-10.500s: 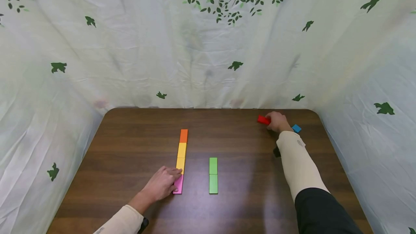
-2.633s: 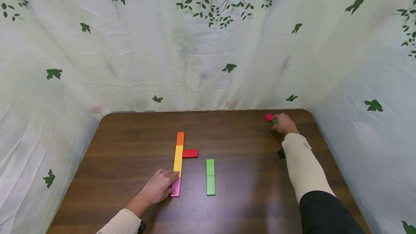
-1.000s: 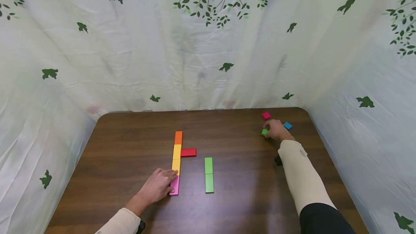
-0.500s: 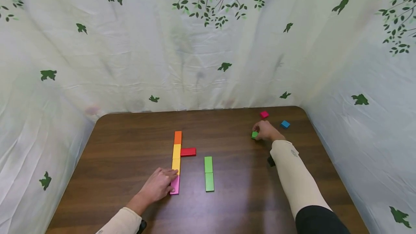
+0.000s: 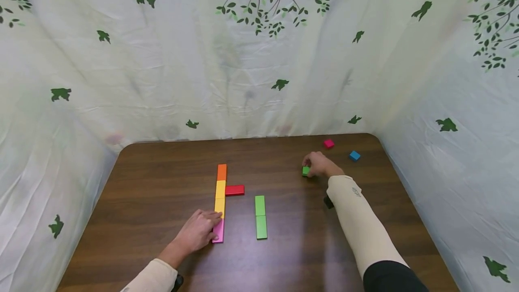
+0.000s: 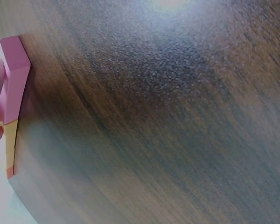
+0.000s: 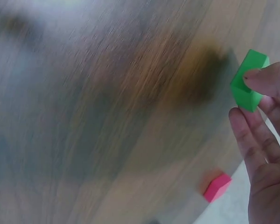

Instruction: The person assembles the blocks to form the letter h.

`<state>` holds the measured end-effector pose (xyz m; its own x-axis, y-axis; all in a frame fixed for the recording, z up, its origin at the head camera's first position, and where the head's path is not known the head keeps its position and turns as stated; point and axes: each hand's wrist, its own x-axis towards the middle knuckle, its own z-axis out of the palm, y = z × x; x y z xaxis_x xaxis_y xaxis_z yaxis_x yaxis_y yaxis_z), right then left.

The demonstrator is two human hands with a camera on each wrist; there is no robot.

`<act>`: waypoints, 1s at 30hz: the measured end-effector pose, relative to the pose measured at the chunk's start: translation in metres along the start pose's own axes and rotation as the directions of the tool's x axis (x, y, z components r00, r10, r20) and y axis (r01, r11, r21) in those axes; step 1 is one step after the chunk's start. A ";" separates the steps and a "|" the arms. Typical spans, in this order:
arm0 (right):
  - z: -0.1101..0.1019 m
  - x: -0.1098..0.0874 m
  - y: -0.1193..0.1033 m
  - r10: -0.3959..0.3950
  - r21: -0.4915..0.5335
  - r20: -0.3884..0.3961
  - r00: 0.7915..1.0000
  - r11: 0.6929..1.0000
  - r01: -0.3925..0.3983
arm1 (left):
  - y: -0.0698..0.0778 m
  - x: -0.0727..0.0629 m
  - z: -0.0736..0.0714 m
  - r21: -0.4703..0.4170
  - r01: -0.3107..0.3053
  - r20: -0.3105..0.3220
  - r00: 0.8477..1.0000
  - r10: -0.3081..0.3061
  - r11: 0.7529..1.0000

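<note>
With 12 o'clock at the far edge of the table (image 5: 138, 202), the green block (image 5: 306, 171) has shifted toward 8 o'clock, away from the crimson block (image 5: 329, 143); the right hand (image 5: 319, 165) grasps it between thumb and fingers. The blue block (image 5: 354, 155), covered 2.6 s earlier, is now exposed at the hand's 2 to 3 o'clock. The green block is thus in transit, judged unplaced, at 2 o'clock from the light-green pair (image 5: 261, 216); the crimson and blue blocks remain loose. The left hand (image 5: 197, 231) is unchanged: fingers unclenched, resting at the pink block (image 5: 219, 231) and the adjoining lower yellow block (image 5: 219, 206). The upper yellow block (image 5: 220, 189) and orange block (image 5: 221, 172) continue that column toward 12 o'clock; the red block (image 5: 234, 190) abuts the upper yellow block at 3 o'clock. Limits: the thumb masks part of the green block, and its table clearance cannot be determined. The left wrist view crops the left fingers at 9 o'clock; applied pressure cannot be verified.
</note>
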<state>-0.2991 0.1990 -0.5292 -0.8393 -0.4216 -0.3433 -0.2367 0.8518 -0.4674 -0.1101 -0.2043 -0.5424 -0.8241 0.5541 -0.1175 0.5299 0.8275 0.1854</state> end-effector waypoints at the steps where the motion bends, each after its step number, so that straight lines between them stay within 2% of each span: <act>1: 0.001 0.001 -0.003 -0.003 -0.006 -0.001 1.000 1.000 0.003 | 0.000 0.000 0.000 0.001 -0.004 -0.005 1.000 0.004 1.000; 8: 0.010 0.011 -0.026 -0.048 -0.033 -0.018 0.999 0.998 0.048 | -0.002 -0.002 0.002 0.032 -0.040 -0.042 0.998 0.042 0.999; 16: 0.025 0.020 -0.049 -0.100 -0.027 -0.026 0.995 0.995 0.099 | -0.002 0.001 0.002 0.003 -0.002 0.001 1.000 0.002 1.000; 21: 0.034 0.026 -0.065 -0.141 -0.033 -0.040 0.989 0.990 0.140 | -0.003 0.002 0.002 0.002 -0.008 -0.006 1.000 0.008 1.000; 24: 0.038 0.028 -0.076 -0.153 -0.009 -0.034 0.988 0.988 0.153 | -0.003 0.002 0.002 0.008 -0.015 -0.013 1.000 0.016 1.000; 30: 0.049 0.036 -0.096 -0.185 -0.023 -0.021 0.983 0.983 0.184 | -0.003 0.002 0.003 0.022 -0.026 -0.029 0.999 0.026 0.999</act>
<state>-0.2822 0.0868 -0.5364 -0.7913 -0.5649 -0.2337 -0.3982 0.7664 -0.5041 -0.1126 -0.2054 -0.5457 -0.8154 0.5727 -0.0843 0.5551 0.8149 0.1668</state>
